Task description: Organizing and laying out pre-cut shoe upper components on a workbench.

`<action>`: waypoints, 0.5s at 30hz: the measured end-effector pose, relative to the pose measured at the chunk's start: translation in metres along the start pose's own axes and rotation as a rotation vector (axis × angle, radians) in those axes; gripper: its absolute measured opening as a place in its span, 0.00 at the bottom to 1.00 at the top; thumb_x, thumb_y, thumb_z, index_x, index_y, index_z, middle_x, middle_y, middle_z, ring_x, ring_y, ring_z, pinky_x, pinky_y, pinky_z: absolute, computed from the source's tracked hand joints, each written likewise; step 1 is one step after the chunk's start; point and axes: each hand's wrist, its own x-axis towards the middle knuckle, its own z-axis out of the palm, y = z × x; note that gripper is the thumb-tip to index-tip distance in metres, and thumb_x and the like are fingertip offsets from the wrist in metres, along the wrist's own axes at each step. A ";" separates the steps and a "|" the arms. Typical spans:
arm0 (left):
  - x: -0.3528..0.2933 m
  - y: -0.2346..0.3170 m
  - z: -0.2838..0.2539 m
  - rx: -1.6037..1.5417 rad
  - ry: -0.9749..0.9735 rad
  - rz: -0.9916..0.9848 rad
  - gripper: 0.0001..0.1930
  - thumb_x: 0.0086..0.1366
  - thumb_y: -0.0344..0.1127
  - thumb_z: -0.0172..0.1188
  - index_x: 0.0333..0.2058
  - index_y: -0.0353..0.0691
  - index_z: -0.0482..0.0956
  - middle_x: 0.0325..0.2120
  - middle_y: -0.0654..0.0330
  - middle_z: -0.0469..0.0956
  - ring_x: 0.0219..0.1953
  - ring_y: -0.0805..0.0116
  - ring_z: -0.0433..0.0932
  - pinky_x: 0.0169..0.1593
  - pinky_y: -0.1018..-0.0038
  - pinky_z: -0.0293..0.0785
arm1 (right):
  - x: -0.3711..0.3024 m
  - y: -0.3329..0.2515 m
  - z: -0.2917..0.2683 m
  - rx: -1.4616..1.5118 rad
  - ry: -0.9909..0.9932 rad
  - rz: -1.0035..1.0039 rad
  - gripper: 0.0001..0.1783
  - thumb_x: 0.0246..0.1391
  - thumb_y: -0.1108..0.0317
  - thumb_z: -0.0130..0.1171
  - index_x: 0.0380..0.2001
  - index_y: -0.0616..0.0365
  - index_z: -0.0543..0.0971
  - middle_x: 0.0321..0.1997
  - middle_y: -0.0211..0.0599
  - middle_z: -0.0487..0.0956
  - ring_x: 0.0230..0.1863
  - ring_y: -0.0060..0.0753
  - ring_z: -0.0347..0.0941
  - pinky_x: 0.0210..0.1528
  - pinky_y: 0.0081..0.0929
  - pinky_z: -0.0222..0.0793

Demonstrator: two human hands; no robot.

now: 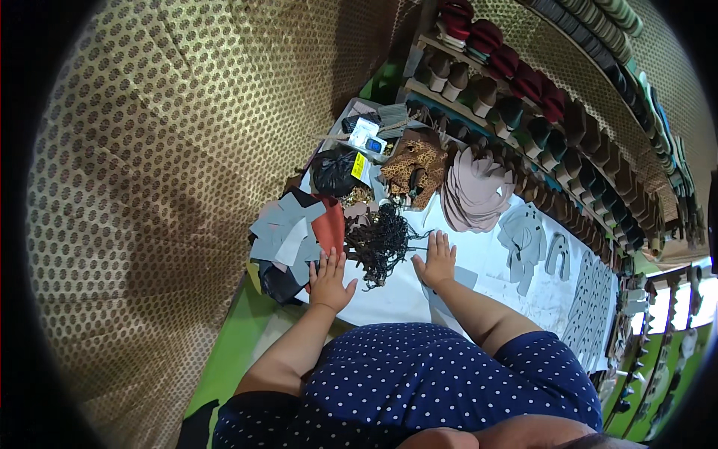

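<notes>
My left hand [331, 281] lies flat with its fingers apart, beside a heap of grey cut pieces [278, 228] and a reddish-orange piece [329, 224]. My right hand [437, 260] rests palm down on the white table top [374, 303], fingers stretched out and holding nothing. Between the two hands sits a tangled pile of black cords or straps [383, 241], some strands trailing toward my right hand. A grey flat piece [456, 278] lies partly under my right wrist.
Beyond the cords are a black plastic bag [333, 170], leopard-print pieces [413, 166] and a fan of pale pink cut pieces [475, 188]. Grey cut pieces [523, 236] lie to the right. Shelves of shoes [516, 112] line the far right; a patterned gold curtain [164, 187] hangs left.
</notes>
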 end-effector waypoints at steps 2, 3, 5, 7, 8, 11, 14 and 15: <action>0.000 0.002 -0.001 -0.001 -0.007 -0.006 0.44 0.63 0.57 0.57 0.73 0.48 0.54 0.75 0.52 0.49 0.76 0.48 0.45 0.74 0.45 0.35 | -0.002 -0.001 0.001 -0.012 0.017 0.003 0.50 0.59 0.38 0.50 0.74 0.58 0.51 0.80 0.49 0.47 0.81 0.51 0.36 0.77 0.59 0.29; 0.001 0.002 -0.001 -0.001 -0.005 -0.006 0.44 0.63 0.57 0.58 0.73 0.48 0.54 0.75 0.52 0.49 0.76 0.48 0.45 0.74 0.45 0.35 | -0.002 0.000 0.001 -0.014 0.029 -0.003 0.50 0.59 0.38 0.51 0.74 0.59 0.52 0.80 0.50 0.47 0.81 0.51 0.37 0.77 0.59 0.29; 0.002 0.000 0.000 0.003 -0.007 -0.008 0.44 0.63 0.57 0.58 0.73 0.48 0.54 0.75 0.52 0.49 0.76 0.48 0.45 0.74 0.45 0.36 | 0.001 0.001 0.004 -0.015 0.035 -0.003 0.50 0.59 0.38 0.51 0.74 0.59 0.52 0.80 0.51 0.47 0.81 0.51 0.37 0.77 0.60 0.29; 0.002 0.001 0.000 0.011 -0.010 0.001 0.44 0.63 0.57 0.58 0.73 0.48 0.55 0.75 0.52 0.49 0.76 0.48 0.45 0.74 0.45 0.36 | 0.002 0.001 0.005 -0.010 0.078 -0.020 0.50 0.58 0.39 0.52 0.74 0.59 0.53 0.79 0.52 0.48 0.81 0.52 0.37 0.76 0.61 0.29; 0.001 0.002 -0.001 0.011 -0.010 -0.005 0.44 0.62 0.56 0.59 0.73 0.48 0.55 0.75 0.52 0.49 0.76 0.48 0.45 0.74 0.45 0.35 | 0.000 0.002 0.006 -0.007 0.078 -0.009 0.50 0.58 0.39 0.52 0.74 0.59 0.53 0.79 0.52 0.48 0.81 0.52 0.37 0.76 0.61 0.29; 0.004 0.001 0.001 0.020 0.000 -0.003 0.44 0.62 0.56 0.59 0.73 0.48 0.55 0.75 0.53 0.49 0.76 0.48 0.45 0.74 0.45 0.35 | 0.001 -0.002 0.000 0.023 0.057 -0.015 0.49 0.59 0.39 0.52 0.73 0.60 0.54 0.79 0.52 0.49 0.81 0.53 0.37 0.76 0.62 0.29; -0.001 0.001 0.004 0.027 0.014 -0.001 0.44 0.62 0.56 0.59 0.72 0.48 0.55 0.74 0.53 0.50 0.76 0.48 0.45 0.74 0.45 0.35 | 0.000 -0.001 0.000 0.011 0.065 -0.032 0.50 0.59 0.38 0.50 0.74 0.60 0.52 0.79 0.52 0.48 0.81 0.53 0.36 0.76 0.62 0.29; 0.000 0.001 0.004 0.022 0.021 -0.003 0.44 0.62 0.56 0.59 0.72 0.48 0.55 0.74 0.53 0.50 0.76 0.49 0.44 0.74 0.46 0.35 | 0.000 -0.001 -0.003 0.012 0.074 -0.030 0.50 0.59 0.38 0.50 0.74 0.60 0.52 0.79 0.52 0.48 0.81 0.53 0.36 0.76 0.62 0.29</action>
